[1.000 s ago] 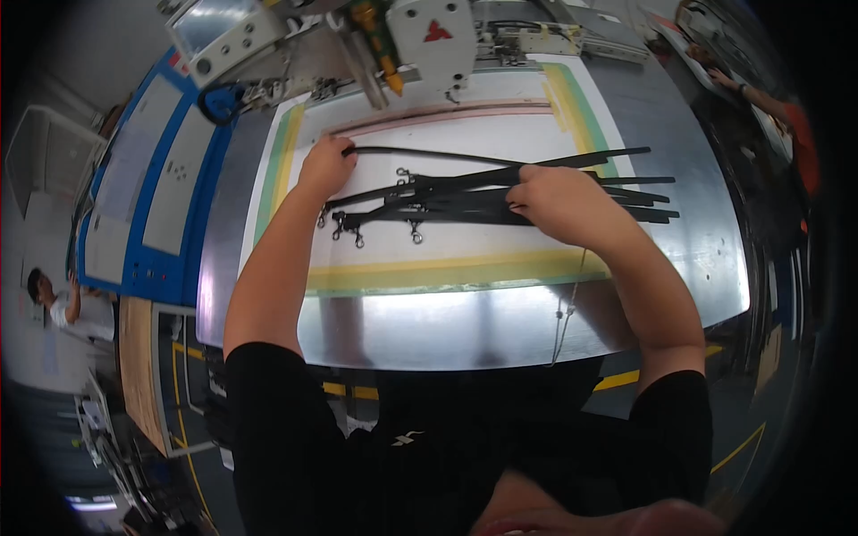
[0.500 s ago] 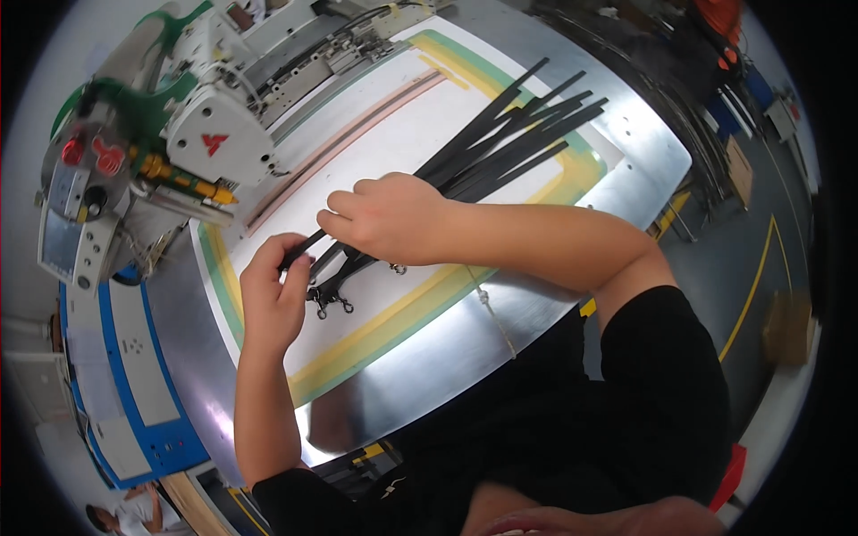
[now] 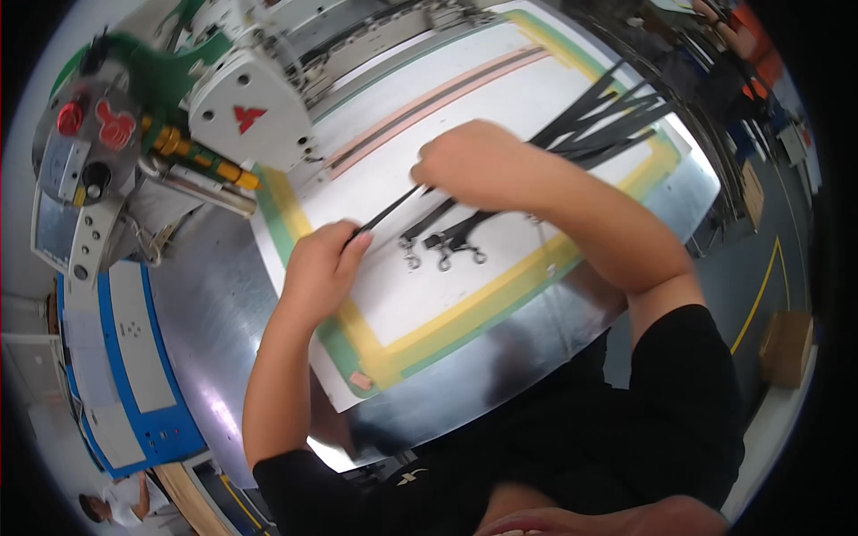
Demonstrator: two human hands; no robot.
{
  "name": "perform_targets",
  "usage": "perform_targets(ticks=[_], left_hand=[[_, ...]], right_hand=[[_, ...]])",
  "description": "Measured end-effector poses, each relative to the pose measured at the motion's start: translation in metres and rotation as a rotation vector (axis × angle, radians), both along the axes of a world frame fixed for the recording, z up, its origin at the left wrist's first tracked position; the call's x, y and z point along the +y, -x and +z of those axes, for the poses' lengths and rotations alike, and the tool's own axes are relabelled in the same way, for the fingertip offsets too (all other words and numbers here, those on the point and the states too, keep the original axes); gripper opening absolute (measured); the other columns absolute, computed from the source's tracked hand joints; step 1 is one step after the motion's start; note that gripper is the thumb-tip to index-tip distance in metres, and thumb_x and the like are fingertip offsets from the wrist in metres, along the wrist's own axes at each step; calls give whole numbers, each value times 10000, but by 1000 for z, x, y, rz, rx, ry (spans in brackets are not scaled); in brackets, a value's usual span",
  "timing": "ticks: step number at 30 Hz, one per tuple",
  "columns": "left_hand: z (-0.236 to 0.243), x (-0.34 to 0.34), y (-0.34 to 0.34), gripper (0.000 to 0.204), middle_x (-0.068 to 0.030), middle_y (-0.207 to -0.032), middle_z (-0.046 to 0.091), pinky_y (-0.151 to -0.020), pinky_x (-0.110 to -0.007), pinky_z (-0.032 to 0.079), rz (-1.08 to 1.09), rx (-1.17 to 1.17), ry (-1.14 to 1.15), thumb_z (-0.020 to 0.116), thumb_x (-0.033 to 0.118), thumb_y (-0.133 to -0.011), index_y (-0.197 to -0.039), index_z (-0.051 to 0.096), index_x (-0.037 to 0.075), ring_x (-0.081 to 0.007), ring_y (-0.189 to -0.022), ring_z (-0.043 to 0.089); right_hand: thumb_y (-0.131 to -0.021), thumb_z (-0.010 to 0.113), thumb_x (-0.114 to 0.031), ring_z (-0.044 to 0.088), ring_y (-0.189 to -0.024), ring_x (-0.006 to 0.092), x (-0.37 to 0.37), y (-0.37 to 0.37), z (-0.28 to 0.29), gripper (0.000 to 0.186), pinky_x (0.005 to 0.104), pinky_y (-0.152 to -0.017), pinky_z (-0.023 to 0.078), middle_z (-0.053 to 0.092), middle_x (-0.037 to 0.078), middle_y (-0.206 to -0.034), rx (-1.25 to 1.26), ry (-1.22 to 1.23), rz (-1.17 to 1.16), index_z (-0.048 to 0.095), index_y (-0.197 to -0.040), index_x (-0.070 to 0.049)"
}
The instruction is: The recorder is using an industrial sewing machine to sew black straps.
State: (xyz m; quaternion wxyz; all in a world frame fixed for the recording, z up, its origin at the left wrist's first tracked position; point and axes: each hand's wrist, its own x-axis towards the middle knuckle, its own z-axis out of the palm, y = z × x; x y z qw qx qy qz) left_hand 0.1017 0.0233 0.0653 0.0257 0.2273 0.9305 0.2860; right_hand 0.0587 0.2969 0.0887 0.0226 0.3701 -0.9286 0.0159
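Observation:
My left hand pinches one end of a narrow black strap, which runs up to my closed right hand, gripping it farther along. Beneath and right of my right hand, several more black straps lie fanned across a white board bordered by yellow and green tape. Metal swivel clasps at their near ends rest on the board between my hands and its front border. A pink strip with a dark centre line crosses the board behind my hands.
A white machine head with knobs and a yellow cylinder stands back left, above the steel table. Left is a blue-and-white cabinet; lower left, another person. A person in orange is at upper right; a cardboard box sits right.
The view has turned toward the machine. My hands came close together on the strap, then my right hand moved right and away from my left, leaving a length of strap between them.

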Motion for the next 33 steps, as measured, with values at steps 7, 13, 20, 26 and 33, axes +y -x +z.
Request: perform_targets(ticks=[7, 13, 20, 26, 33], left_hand=[[-37, -18, 89, 308, -119, -922, 645, -819, -369, 477, 49, -97, -253, 654, 303, -1017, -979, 691, 0, -244, -885, 607], [-54, -14, 92, 614, -156, -1276, 666, -1081, -501, 418, 181, 311, 169, 756, 505, -888, -1304, 663, 62, -375, -1257, 570], [-67, -28, 96, 677, -166, -1346, 664, -1114, -522, 391, 203, 358, 237, 709, 511, -920, -1348, 627, -7, -349, -1263, 593], [-68, -32, 99, 435, -157, -1198, 718, -987, -473, 494, 255, 370, 271, 714, 320, -951, -1278, 686, 35, -353, -1126, 651], [-70, -32, 103, 264, -134, -1096, 720, -902, -435, 527, 231, 349, 77, 681, 129, -968, -1222, 740, 85, -346, -1016, 652]], right_hand=[[-898, 585, -30, 714, -974, 352, -43, 64, -22, 244, 464, -806, 562, 728, 144, -1006, -63, 82, -4, 677, -1121, -67], [-904, 608, -115, 714, -962, 344, -49, 99, -35, 192, 466, -806, 557, 735, 131, -959, -119, -18, 36, 738, -1042, -92], [-897, 708, -182, 712, -915, 292, -74, 126, -24, 165, 424, -779, 553, 736, 71, -953, 1, 27, 106, 755, -1053, -159], [-886, 671, -80, 708, -934, 256, -71, 136, -47, 257, 419, -787, 559, 692, 21, -1024, -39, 155, 97, 753, -1105, -187], [-868, 610, -26, 709, -895, 265, -62, 140, -59, 385, 418, -729, 556, 677, 42, -993, 13, 201, 181, 784, -1146, -228]])
